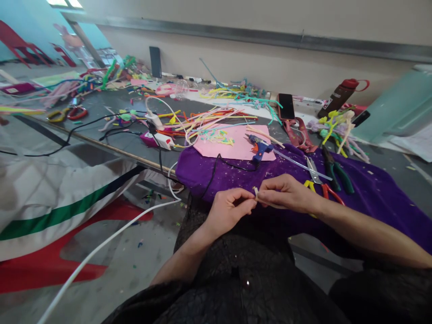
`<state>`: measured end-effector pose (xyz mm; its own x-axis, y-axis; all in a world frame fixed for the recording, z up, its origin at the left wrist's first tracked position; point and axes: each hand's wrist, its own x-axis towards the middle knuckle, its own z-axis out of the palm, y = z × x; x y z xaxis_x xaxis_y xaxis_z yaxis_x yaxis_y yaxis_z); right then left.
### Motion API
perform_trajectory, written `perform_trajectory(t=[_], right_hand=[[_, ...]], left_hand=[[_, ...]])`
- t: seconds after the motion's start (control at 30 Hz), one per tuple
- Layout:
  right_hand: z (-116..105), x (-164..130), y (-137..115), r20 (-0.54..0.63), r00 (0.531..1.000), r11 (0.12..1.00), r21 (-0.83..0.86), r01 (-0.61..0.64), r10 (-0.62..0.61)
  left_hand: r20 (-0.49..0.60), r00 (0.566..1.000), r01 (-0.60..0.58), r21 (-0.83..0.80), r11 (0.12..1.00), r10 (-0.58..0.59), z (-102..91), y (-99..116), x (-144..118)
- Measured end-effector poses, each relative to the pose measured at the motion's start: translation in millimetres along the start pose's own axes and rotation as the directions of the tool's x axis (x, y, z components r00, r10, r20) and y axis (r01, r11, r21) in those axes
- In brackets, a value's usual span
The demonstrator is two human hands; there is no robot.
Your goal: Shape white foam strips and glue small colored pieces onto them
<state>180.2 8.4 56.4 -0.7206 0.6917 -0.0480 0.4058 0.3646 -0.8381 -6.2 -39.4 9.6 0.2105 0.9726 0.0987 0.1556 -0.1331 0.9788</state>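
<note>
Both hands meet over the front edge of a purple cloth [216, 177]. Between them is a thin cream-coloured pipe cleaner [256, 192]. My left hand [229, 209] pinches it with thumb and forefinger. My right hand [285, 193] is closed on it from the other side, and part of the strand runs under the palm. Beyond the hands, a blue glue gun [259, 147] rests on a pink sheet [232, 150], which also carries many small coloured clippings [218, 136]. Right of my right hand lie pliers with green handles [339, 173] and a red-and-yellow-handled cutting tool [329, 191].
Loose pipe cleaners [216, 114] lie behind the pink sheet. A white power strip [164, 141] and cables sit left of it. A phone [286, 107], a dark bottle [339, 96] and a pipe-cleaner bunch [337, 128] stand at the back right. Scissors [59, 114] lie far left.
</note>
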Motion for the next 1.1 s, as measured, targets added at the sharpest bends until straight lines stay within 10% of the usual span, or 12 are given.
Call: perform_trajectory(t=[0.23, 0.43, 0.63, 0.73, 0.87, 0.93, 1.0, 1.1], right_hand=[[-15, 1, 6, 0.123, 0.828, 0.696, -0.482, 0.532, -0.547], [-1, -5, 9, 0.185, 0.781, 0.498, -0.678, 0.541, -0.596], [2, -5, 6, 0.12, 0.833, 0.571, -0.674, 0.468, -0.541], [4, -6, 0, 0.08, 0.893, 0.699, -0.593, 0.4, -0.443], [9, -1, 0, -0.034, 0.993, 0.991, -0.063, 0.115, -0.117], [13, 3, 4, 0.027, 0.996, 0.96, 0.268, -0.086, 0.081], [17, 7, 8, 0.075, 0.981, 0.883, 0.428, -0.192, 0.177], [21, 9, 11, 0.028, 0.977, 0.862, 0.465, -0.199, 0.21]], left_hand=[[0.266, 0.937, 0.332, -0.464, 0.821, -0.228, -2.4, -3, 1], [0.295, 0.931, 0.331, -0.426, 0.842, -0.217, -1.4, -1, 0], [0.127, 0.987, 0.124, -0.231, 0.965, -0.096, -0.2, 2, -3], [-0.019, 0.986, -0.164, 0.138, 0.977, 0.168, 0.5, 2, -5], [-0.046, 0.785, -0.502, 0.536, 0.678, 0.618, -0.1, -4, -4], [-0.007, 0.708, -0.555, 0.614, 0.562, 0.707, -1.2, -10, -2], [-0.007, 0.702, -0.551, 0.629, 0.549, 0.712, -1.9, -14, 0], [-0.074, 0.803, -0.471, 0.529, 0.706, 0.591, -1.2, -13, 2]])
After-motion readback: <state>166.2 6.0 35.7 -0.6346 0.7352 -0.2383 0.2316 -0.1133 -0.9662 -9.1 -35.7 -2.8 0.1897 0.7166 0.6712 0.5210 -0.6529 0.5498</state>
